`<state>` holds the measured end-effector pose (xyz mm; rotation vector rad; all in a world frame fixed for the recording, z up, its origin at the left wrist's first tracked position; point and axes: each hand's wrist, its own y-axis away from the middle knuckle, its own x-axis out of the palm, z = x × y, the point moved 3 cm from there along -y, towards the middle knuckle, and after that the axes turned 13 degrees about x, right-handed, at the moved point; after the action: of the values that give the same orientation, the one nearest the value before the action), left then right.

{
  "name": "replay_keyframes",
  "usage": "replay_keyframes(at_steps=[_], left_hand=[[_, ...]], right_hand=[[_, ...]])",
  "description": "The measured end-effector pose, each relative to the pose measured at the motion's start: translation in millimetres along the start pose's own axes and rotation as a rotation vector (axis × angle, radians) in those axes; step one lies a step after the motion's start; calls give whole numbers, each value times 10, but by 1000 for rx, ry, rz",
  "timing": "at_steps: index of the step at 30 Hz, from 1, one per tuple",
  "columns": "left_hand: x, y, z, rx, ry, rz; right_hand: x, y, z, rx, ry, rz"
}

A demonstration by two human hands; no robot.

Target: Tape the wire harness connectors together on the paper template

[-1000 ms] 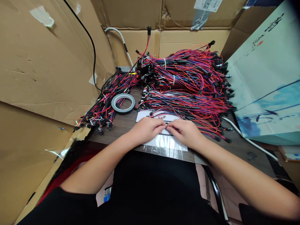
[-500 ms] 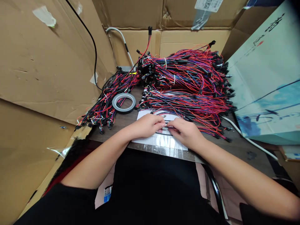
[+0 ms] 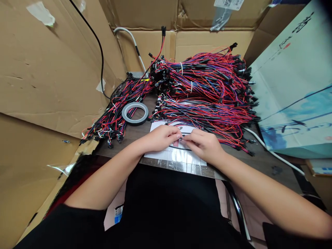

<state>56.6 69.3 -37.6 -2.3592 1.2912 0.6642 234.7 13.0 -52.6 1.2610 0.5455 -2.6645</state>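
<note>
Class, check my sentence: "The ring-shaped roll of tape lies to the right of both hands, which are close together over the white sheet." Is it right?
Not quite: the roll of tape lies to the left of both hands, as the head view shows. The left hand and right hand are indeed close together over the white sheet.

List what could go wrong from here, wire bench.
1. The left hand and right hand pinch close together at a small dark piece, mostly hidden by the fingers; it might slip.
2. Wires of the left pile show through the tape roll, so lifting the roll could snag them.
3. The front wire bundle lies just beyond both hands; its strands might catch.
</note>
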Motion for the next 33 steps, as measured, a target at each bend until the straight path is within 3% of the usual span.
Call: replay_keyframes(at_steps=[9,20,25,33], left_hand=[[16,80,24,21,23,-11],[67,110,-34,52,-127,-159],[114,116,-13,21,-115,-250],[127,57,39,-117,9,-261]], right_hand=[[-19,-50,12,132,-174,35],[51,-66,-83,360,-285,80],[48,-64,-70,350,-282,82],[10,-68,-31,312,-132,55]])
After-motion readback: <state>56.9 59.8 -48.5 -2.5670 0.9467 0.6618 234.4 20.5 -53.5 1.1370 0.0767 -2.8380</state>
